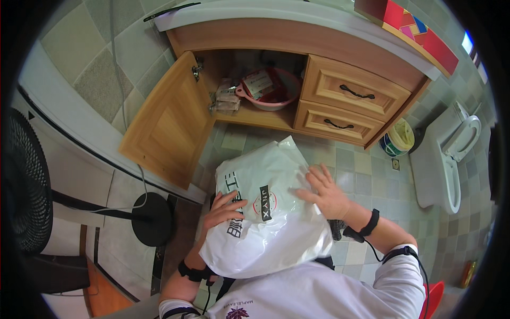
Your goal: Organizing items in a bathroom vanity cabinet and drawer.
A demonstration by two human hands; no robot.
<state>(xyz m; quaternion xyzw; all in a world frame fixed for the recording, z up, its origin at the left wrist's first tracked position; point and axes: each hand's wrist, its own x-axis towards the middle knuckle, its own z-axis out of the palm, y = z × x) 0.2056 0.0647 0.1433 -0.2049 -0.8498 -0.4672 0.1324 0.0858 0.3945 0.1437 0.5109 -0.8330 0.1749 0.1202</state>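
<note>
Centre of the frame, and a large, glossy white plastic bag with dark printing (284, 234) is being handled, flanked by two bare hands! On its left side, the bag is touched by the left hand (224, 210), fingers laid over the printed face; whether it is clamped there cannot be told, the thumb being partly hidden. On the right edge, the plastic is met by the right hand (324, 195), fingers spread apart, nothing gripped between them. Up top, a light-brown wooden cabinet door (167, 122) is swung open, and a round pink plastic basin (287, 87) is revealed inside, a red flat package (272, 87) lodged in it. At the far right, a white ceramic toilet (435, 165) is seen; at the far left, a black round-based standing fan (151, 219).
</note>
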